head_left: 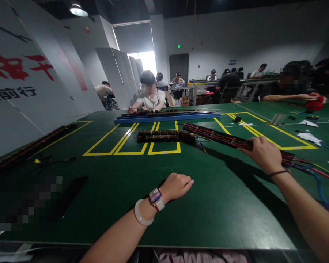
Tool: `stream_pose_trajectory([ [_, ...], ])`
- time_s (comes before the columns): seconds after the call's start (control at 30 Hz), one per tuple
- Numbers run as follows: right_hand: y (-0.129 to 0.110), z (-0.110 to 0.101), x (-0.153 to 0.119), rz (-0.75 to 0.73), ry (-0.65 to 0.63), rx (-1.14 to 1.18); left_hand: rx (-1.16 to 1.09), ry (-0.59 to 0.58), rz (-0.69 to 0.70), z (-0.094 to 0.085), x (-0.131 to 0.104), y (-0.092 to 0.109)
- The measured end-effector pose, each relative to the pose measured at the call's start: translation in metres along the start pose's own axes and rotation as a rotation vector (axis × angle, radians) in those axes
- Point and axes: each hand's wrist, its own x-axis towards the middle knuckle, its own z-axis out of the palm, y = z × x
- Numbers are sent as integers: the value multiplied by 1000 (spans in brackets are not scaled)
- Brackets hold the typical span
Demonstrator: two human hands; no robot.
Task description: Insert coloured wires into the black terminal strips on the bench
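Observation:
On the green table [120, 204], my left hand [177, 186] rests near the front, curled closed; whether anything is inside the fingers is hidden. My right hand [264, 155] is wrapped round a long dark bundle with red wires [219, 136]. The bundle slants from the table's middle toward the right, and its far end lies close to a second dark bundle [166, 137] lying crosswise on the yellow tape marks. Red, blue and yellow-green wires [318, 171] trail from the near end of the held bundle, to the right of my hand.
A blue rail [170, 117] with dark strips spans the table's far side, with a person in white behind it. Another long bundle [30, 148] runs along the left edge. A dark phone-like slab [74, 195] lies at the left front. Paper scraps [309, 137] lie at right.

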Motion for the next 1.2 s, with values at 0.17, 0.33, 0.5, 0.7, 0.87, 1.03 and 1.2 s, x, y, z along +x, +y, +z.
stream_pose_trajectory([
  [0.17, -84, -15, 11, -219, -61, 274, 45, 50, 72, -1, 0, 1],
  [0.33, -175, -29, 15, -332, -181, 436, 97, 92, 158, -1, -1, 3],
  [0.5, -253, -45, 25, -410, -255, 561, 119, 109, 227, 5, -2, 5],
  [0.7, -324, -57, 33, -436, -323, 637, 133, 107, 345, 4, -3, 10],
  [0.87, -323, -87, 31, -576, -323, 733, 172, 130, 387, -6, -6, 14],
  [1.03, -257, -97, 30, -669, -234, 700, 253, 180, 481, -27, -7, 17],
  [1.2, -180, -76, 36, -598, -192, 693, 437, 334, -2, -74, -42, -2],
])
